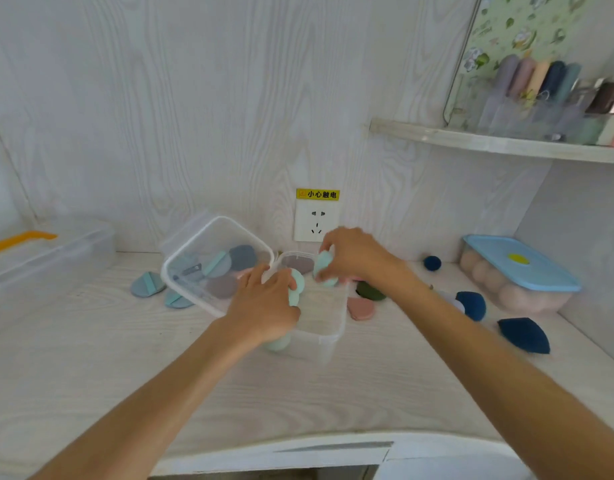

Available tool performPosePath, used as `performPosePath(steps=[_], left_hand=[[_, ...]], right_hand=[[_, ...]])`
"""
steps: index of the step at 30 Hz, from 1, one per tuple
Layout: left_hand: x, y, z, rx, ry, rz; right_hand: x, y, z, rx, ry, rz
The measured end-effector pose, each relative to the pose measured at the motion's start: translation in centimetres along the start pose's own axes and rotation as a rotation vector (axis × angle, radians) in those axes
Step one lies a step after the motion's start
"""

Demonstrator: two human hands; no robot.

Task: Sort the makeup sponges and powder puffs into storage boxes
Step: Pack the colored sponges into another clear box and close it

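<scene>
Two clear storage boxes stand at the desk's middle. The left box (180, 251) is tilted and holds several flat puffs in teal, grey and mauve. Over the right box (328, 336), my left hand (264, 306) grips a mint-green sponge (296, 289). My right hand (350, 256) pinches another mint-green sponge (323, 268) above the same box. A greyish puff (298, 263) lies inside it at the back. Loose on the desk lie two blue-teal puffs (147, 284), a pink puff (360, 308), a dark green one (369, 291) and navy sponges (523, 334).
A lidded box with a blue lid (520, 263) stands at the right by the wall. A clear bin with an orange handle (21, 239) sits at far left. A wall socket (316, 223) is behind the boxes. A shelf (506, 143) carries an organiser above right.
</scene>
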State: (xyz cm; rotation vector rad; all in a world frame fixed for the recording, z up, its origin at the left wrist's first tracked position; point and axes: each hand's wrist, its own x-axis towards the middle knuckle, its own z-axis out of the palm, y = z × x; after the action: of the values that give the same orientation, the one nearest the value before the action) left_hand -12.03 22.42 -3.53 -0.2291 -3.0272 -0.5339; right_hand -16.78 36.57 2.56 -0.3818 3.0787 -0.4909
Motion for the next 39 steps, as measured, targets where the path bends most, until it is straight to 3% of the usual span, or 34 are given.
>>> performPosePath(steps=[2,5,10,14,19,24,30,39], left_hand=[[-0.4,0.6,0.6,0.0,0.046,-0.062],[-0.6,1.2,0.8,0.031,0.086,-0.094],[-0.4,1.1,0.1,0.149,0.091,-0.083],[-0.1,0.7,-1.2,0.346,0.111,0.031],[0.3,-0.1,-1.5,0.377,0.144,0.166],[0.7,0.4,-1.6,0.499,0.147,0.252],[0.7,-0.1,-1.3,0.43,0.1,0.199],[0.6,-0.5,-1.0,0.361,0.061,0.154]], right_hand=[[0.2,-0.5,1.6,-0.071,-0.034,0.029],[1.0,-1.2,3.7,-0.12,0.043,0.051],[1.3,-1.3,5.0,-0.037,0.011,0.06],[0.8,-0.9,4.9,-0.028,0.018,0.021],[0.5,-0.7,5.4,0.034,0.118,0.017],[0.8,-0.4,5.2,0.033,0.104,0.009],[0.9,-0.3,5.7,0.059,0.151,0.009],[0.9,-0.3,4.4,-0.016,0.009,-0.003]])
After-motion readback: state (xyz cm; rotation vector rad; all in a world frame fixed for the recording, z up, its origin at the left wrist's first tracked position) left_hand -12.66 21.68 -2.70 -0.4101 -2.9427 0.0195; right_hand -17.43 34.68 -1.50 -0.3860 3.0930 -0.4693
